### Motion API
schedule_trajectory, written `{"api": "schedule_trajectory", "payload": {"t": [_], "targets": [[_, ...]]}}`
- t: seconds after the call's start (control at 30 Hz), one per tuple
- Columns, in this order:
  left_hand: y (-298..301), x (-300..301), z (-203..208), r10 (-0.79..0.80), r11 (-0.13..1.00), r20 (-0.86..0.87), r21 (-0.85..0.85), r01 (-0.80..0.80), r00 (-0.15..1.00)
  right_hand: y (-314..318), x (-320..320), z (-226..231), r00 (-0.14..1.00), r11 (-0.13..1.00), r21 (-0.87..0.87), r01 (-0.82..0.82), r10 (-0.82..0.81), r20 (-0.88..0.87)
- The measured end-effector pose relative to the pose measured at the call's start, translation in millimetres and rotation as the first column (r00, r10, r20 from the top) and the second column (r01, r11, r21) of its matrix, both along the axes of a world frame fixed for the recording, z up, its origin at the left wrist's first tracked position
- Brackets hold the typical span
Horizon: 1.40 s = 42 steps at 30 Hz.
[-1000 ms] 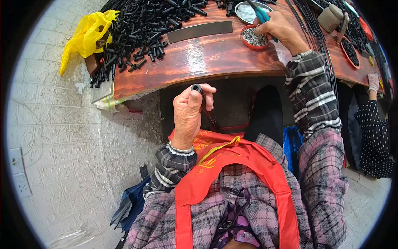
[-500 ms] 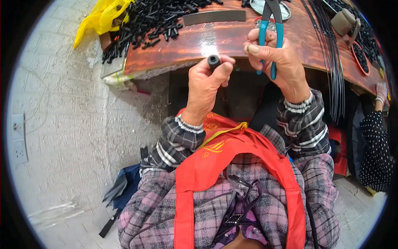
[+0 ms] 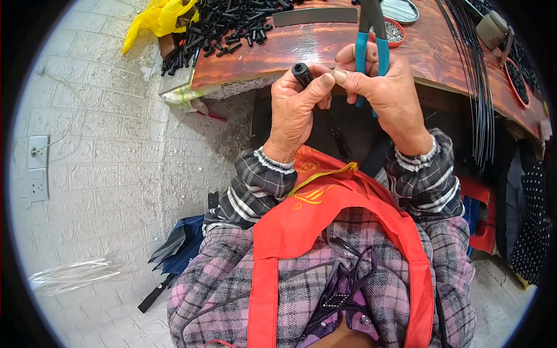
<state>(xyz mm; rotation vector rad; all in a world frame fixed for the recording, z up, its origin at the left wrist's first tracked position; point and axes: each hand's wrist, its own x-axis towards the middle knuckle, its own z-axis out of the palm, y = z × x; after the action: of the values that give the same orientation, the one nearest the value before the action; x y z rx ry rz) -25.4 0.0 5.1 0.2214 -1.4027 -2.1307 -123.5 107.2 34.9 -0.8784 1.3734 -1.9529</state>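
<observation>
My left hand [image 3: 292, 113] is closed around a short black plastic tube [image 3: 301, 73], its round hollow end facing up. My right hand [image 3: 389, 95] grips a pair of pliers [image 3: 380, 51] with teal handles and dark jaws, which point away over the table. The right thumb and the left thumb meet at their tips beside the tube. Whether something small is pinched between them I cannot make out. Below the left hand hangs a dark thin strand or bundle [image 3: 338, 136], partly hidden.
On the reddish wooden table [image 3: 243, 66] lie a heap of black plastic parts [image 3: 226, 23], a grey flat strip [image 3: 315, 17] and a red-rimmed dish of small metal pieces [image 3: 394, 33]. Long black rods [image 3: 478, 110] overhang the edge at right. A yellow bag [image 3: 154, 23] sits at far left.
My two hands have come together, so the thumbs now touch. The right hand with the pliers moved left and slightly down. The whole view has shifted a little.
</observation>
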Motion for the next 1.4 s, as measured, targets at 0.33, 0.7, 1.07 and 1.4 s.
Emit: {"api": "schedule_trajectory", "payload": {"t": [0.33, 0.7, 1.07, 1.4], "targets": [[6, -11, -6, -0.149, 0.988, -0.107, 0.035, 0.154, 0.983, -5, 5, 9, 0.999, 0.997, -0.067, 0.039, -0.038, 0.012], [10, -11, -2, -0.089, 0.996, 0.025, 0.021, 0.088, 0.996, -17, 11, -1, 0.987, 0.973, -0.168, 0.156, -0.160, -0.012], [11, -11, 0, -0.066, 0.998, 0.061, -0.006, 0.067, 0.996, -14, 11, -2, 0.992, 0.982, -0.142, 0.124, -0.126, -0.007], [8, -11, -1, -0.066, 0.998, 0.045, 0.004, 0.066, 0.997, -11, 4, -3, 1.000, 0.996, -0.083, -0.019, 0.020, 0.006]]}}
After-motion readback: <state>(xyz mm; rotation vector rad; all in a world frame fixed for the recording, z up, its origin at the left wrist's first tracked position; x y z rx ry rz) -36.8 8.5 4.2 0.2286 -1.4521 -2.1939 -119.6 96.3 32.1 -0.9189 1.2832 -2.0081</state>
